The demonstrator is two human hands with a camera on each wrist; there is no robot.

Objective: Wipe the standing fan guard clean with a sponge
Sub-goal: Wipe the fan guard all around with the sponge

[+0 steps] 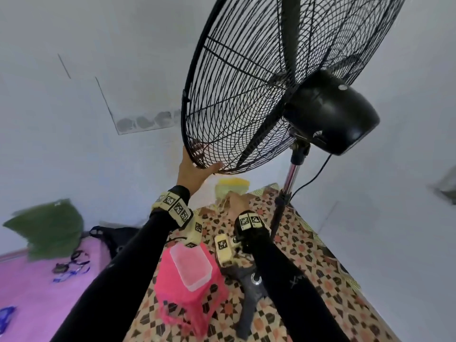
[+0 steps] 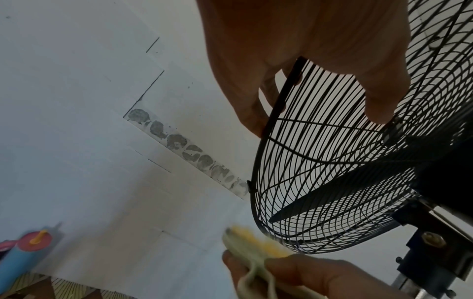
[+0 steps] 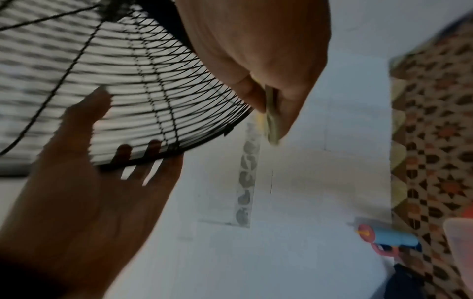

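— Up close, what do we see at the grip?

— We see the left hand [image 1: 192,166] clasping the bottom rim of the black fan guard [image 1: 246,95], fingers [image 2: 249,113] hooked over the front of the rim and the thumb against the rear wires. The right hand [image 2: 307,273] sits just below, its thumb and fingers pinched on a yellow-and-green sponge [image 2: 256,244].

— Is the sponge on the guard?

— We place it right beside the guard's lowest edge; motion blur in both wrist views keeps us from saying whether it touches the wire.

— And the fan itself?

— We see the guard tilted, its face turned toward a pale wall [image 1: 98,70]. Behind it bulges the black motor housing [image 1: 333,112], mounted on a chrome pole [image 1: 292,176] with a black cable [image 1: 313,178] trailing beside it.

— What lies around the person?

— Below our arms in their black sleeves [image 1: 118,280] stands a pink stool [image 1: 172,287] topped by a clear plastic container [image 1: 190,265], on a floor mat [image 1: 320,262] patterned in brown, orange and cream. We note a blue bottle with a red cap [image 3: 384,235] lying by the wall, a pink surface [image 1: 32,292] at left, with a green item [image 1: 47,228] blurred above it. A strip of grey blotches [image 1: 148,122] marks the wall beside the guard.
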